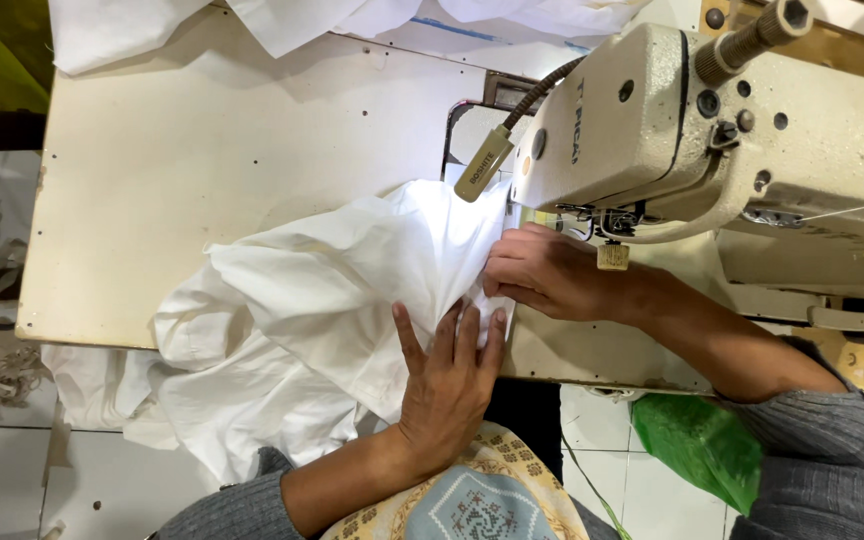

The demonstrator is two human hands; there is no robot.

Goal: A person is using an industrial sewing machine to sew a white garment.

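Left hand: the left hand (449, 385) is lying flat, palm down, fingers spread and pointing toward the machine, pressing on the near part of the crumpled white cotton cloth (322, 310); it is closed on nothing.

Right hand: the right hand (542, 272) is resting just beside the needle area, fingers curled together and pinching a fold of the cloth's edge against the bed.

Cloth: the white cloth is lying across the near right part of the cream-coloured sewing table (192, 170), one end gathered under both hands below the machine head, the rest bunching to the left and spilling over the table's near edge.

Machine: the cream-coloured metal industrial sewing machine (672, 130) is standing at the right, its gooseneck lamp (485, 162) shining onto the cloth; whether the presser foot is down cannot be told, since the right hand and the head are hiding it.

Surroundings: more white fabric (282, 20) is piling up at the table's far edge, and a green plastic bag (702, 440) is lying on the tiled floor below.

Step in hand: judging by the hands, the person is lining up and flattening the cloth's edge at the needle.

Next move: it is likely calling for holding the fold taut and even, the flat hand steadying while the pinching hand is steering, with fingertips keeping clear of the needle.
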